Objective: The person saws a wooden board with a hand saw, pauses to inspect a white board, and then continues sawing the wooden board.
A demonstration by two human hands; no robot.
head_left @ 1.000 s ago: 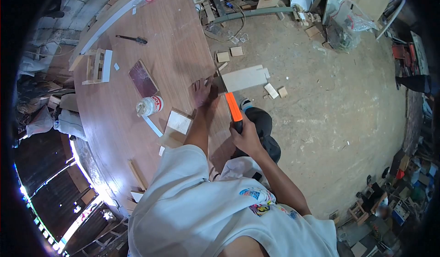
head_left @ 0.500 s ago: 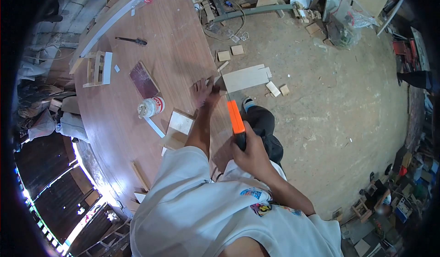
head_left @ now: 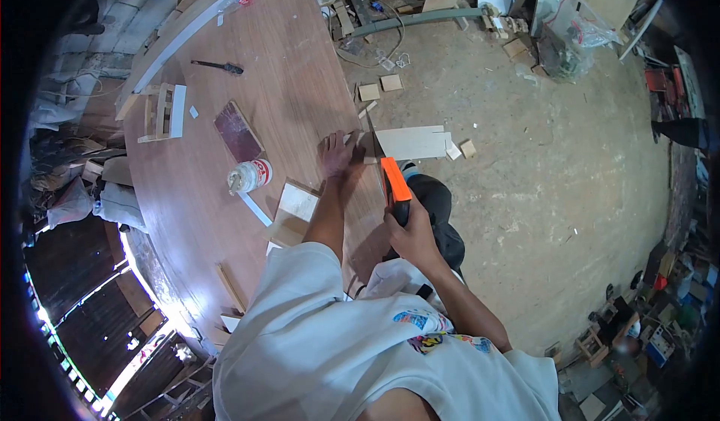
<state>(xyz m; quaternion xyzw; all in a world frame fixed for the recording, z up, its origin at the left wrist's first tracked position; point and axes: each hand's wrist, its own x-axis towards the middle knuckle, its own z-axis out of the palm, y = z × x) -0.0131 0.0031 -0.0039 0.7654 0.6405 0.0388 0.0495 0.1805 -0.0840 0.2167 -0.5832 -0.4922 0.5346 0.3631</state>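
Note:
A handsaw with an orange and black handle (head_left: pixel 396 179) is in my right hand (head_left: pixel 412 233), whose fingers wrap round the grip. Its thin blade (head_left: pixel 373 130) points away from me, alongside the table edge. My left hand (head_left: pixel 334 154) lies on the table with its fingers spread, beside a small piece of wood (head_left: pixel 365 148) at that edge. The blade crosses close by this piece's outer end. Below, on the floor side, a pale flat board (head_left: pixel 412 142) appears just right of the blade, near my shoe (head_left: pixel 408 168).
On the wood-grain table (head_left: pixel 292 68) are a white jar (head_left: pixel 250 175), a dark red block (head_left: pixel 238 132), a black-handled tool (head_left: pixel 217 67), a small wooden frame (head_left: pixel 161 112) and a box-like wooden piece (head_left: pixel 294 211). Offcuts (head_left: pixel 391 82) and a plastic bag (head_left: pixel 574 38) lie on the floor.
My right hand and the saw have shifted slightly forward and right, and more blade shows past the table edge. The pale board has turned slightly and moved right. My left hand stays in place.

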